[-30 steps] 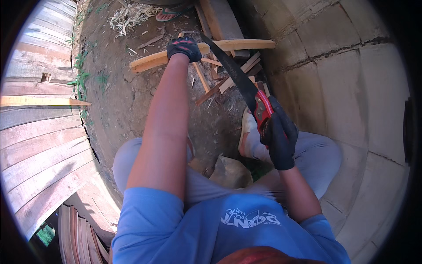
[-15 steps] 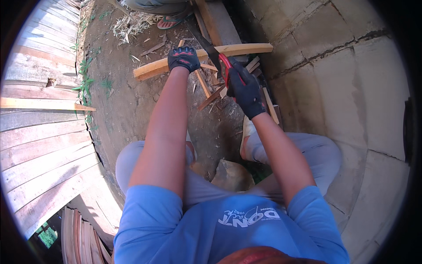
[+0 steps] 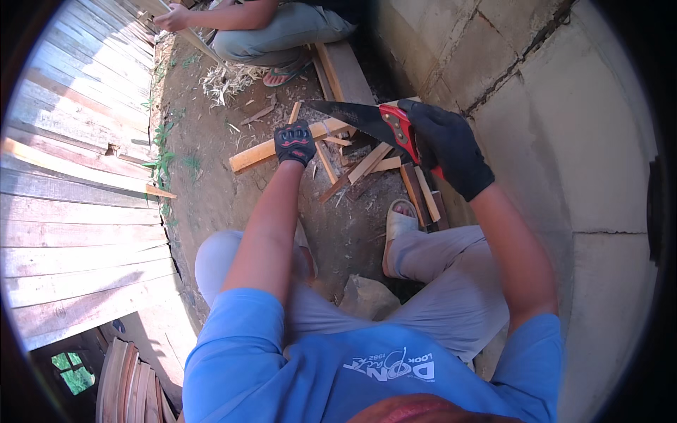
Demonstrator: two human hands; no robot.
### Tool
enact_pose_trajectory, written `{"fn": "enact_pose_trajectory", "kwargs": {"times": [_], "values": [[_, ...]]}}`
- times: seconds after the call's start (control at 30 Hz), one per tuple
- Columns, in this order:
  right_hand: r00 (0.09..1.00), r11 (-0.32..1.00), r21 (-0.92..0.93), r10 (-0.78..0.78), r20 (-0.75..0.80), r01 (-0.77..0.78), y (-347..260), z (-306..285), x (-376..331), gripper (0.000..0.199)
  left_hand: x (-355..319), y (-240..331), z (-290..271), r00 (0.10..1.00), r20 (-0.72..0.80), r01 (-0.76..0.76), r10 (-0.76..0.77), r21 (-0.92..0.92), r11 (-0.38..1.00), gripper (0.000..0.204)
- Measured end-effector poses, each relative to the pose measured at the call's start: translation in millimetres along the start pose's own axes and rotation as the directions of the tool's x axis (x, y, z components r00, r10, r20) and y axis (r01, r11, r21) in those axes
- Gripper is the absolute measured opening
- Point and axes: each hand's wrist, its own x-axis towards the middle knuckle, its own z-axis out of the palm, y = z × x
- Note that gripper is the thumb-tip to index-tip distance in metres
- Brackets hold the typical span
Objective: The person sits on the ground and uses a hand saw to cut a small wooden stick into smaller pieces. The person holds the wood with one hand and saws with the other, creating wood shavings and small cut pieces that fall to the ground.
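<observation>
My right hand (image 3: 451,149), in a black glove, is closed around the red handle of a hand saw (image 3: 356,115). The dark blade points left, its flat side in view, and passes in front of part of a pale wooden strip (image 3: 257,155); whether it touches the wood I cannot tell. My left hand (image 3: 295,143), also gloved, is closed over that strip, left of the blade. Under the strip lie thin wood offcuts (image 3: 326,163), and more short pieces (image 3: 368,163) are to the right. The strip's right part is mostly hidden by the saw and hand.
A co-worker squats at the top, one bare hand (image 3: 175,17) on a long stick, beside wood shavings (image 3: 229,82). A thick beam (image 3: 350,74) lies ahead. A concrete wall (image 3: 536,155) rises right, plank boarding (image 3: 84,211) left. A stone (image 3: 369,297) sits between my feet.
My right hand has moved right and turned the saw from nearly edge-on to flat-side view. My left hand stays on the strip. The view has shifted, showing more of the co-worker.
</observation>
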Motion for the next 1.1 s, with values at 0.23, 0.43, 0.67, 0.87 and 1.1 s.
{"fn": "enact_pose_trajectory", "kwargs": {"times": [0.23,0.43,0.67,0.87,1.1], "values": [[0.969,0.950,-0.218,-0.241,-0.057,0.224,59.4,5.1,25.4,0.037,1.5,-5.6,-18.1,0.987,0.160,-0.009,0.004,0.030,1.000,0.044],[0.907,0.830,-0.421,-0.419,-0.037,0.366,85.3,2.2,33.0,0.040,19.7,-15.5,-93.4,0.861,0.497,-0.146,0.107,0.040,0.988,0.096],[0.918,0.781,-0.528,-0.397,-0.007,0.333,64.2,-16.0,32.6,0.039,-11.9,-50.7,-169.8,0.902,0.431,0.145,-0.017,-0.266,0.953,0.097],[0.969,0.879,-0.411,-0.244,0.049,0.242,20.6,-39.1,7.2,0.039,8.1,-81.8,-145.2,0.882,0.471,0.052,0.018,-0.135,0.989,0.096],[0.914,0.803,-0.483,-0.406,-0.015,0.349,22.5,-57.5,2.3,0.045,17.2,-98.7,-99.7,0.811,0.585,0.046,-0.005,-0.056,0.997,0.099]]}}
